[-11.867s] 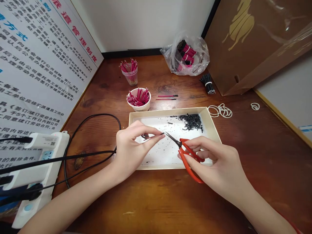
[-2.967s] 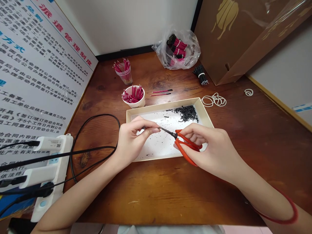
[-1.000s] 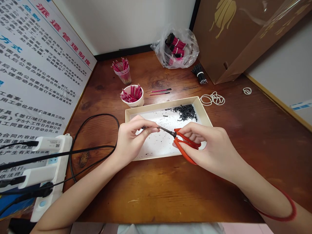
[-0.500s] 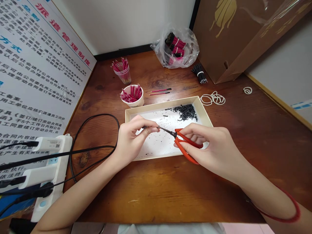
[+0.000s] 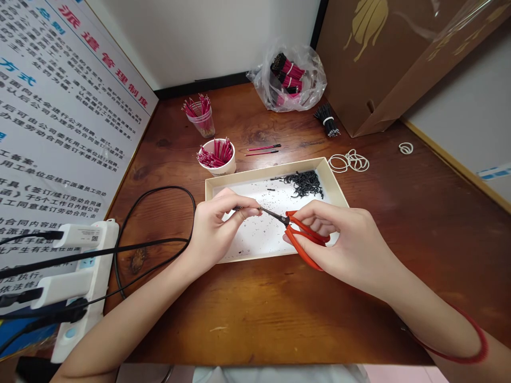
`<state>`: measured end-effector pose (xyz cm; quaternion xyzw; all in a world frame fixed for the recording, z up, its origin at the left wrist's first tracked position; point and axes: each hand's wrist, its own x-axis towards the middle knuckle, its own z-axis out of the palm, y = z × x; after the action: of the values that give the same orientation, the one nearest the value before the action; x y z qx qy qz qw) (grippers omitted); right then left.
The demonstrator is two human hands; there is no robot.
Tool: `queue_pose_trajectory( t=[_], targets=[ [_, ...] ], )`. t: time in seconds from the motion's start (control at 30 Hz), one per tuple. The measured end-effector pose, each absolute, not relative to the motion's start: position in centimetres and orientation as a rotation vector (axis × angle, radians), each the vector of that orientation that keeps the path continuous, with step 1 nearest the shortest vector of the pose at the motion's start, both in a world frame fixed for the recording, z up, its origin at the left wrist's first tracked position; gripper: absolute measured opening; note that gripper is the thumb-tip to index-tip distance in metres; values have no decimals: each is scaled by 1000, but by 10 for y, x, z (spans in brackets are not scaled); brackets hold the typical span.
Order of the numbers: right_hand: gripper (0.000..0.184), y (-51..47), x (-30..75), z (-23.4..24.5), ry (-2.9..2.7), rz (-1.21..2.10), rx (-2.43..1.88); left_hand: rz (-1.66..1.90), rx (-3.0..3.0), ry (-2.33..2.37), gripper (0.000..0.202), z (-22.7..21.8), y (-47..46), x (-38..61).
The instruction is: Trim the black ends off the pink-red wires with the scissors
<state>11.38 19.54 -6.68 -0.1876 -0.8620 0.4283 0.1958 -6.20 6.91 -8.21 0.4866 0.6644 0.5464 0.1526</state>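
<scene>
Over the tray (image 5: 275,244), I had both hands working close together. My left hand (image 5: 213,229) was closed to a pinch, thumb and forefinger gripping a thin dark strand (image 5: 238,208); my fingers hid most of it, and its end showed just at their tips. My right hand (image 5: 351,239) was curled round the orange handles of the scissors (image 5: 286,219), whose dark blades pointed left at the strand's end. I could not tell whether they touched it, nor whether the blades were parted.

Below, I saw dark specks (image 5: 264,231) scattered on the tray's white floor and a heap of black bits (image 5: 305,183) in its far right corner. Behind the tray stood a white cup (image 5: 219,169) of red strands (image 5: 217,155), with a clear cup (image 5: 205,127) farther back; two loose strands (image 5: 262,147) lay to the right. Beyond those I made out a clear bag (image 5: 263,88) holding tied bundles (image 5: 290,72), a black bundle (image 5: 325,113), and white bands (image 5: 353,159) just beside the tray. On my left, a power strip (image 5: 101,271) sat near a looped cable (image 5: 171,186).
</scene>
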Motion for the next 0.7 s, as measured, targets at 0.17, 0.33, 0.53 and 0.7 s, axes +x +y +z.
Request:
queue_pose_trajectory(
  t=[0.17, 0.33, 0.53, 0.7],
  targets=[
    [7, 196, 113, -67, -2413, 1186, -524, 1576, 1402, 1907, 13, -84, 69, -62],
    [7, 196, 114, -69, -2409, 1200, -504, 1588, 1423, 1894, 12, -84, 69, -62],
    [7, 197, 115, -70, -2407, 1236, -490, 1594, 1419, 1883, 12, -84, 69, -63],
    [7, 197, 116, -69, -2411, 1228, -504, 1592, 1401, 1886, 12, -83, 70, -63]
  ],
)
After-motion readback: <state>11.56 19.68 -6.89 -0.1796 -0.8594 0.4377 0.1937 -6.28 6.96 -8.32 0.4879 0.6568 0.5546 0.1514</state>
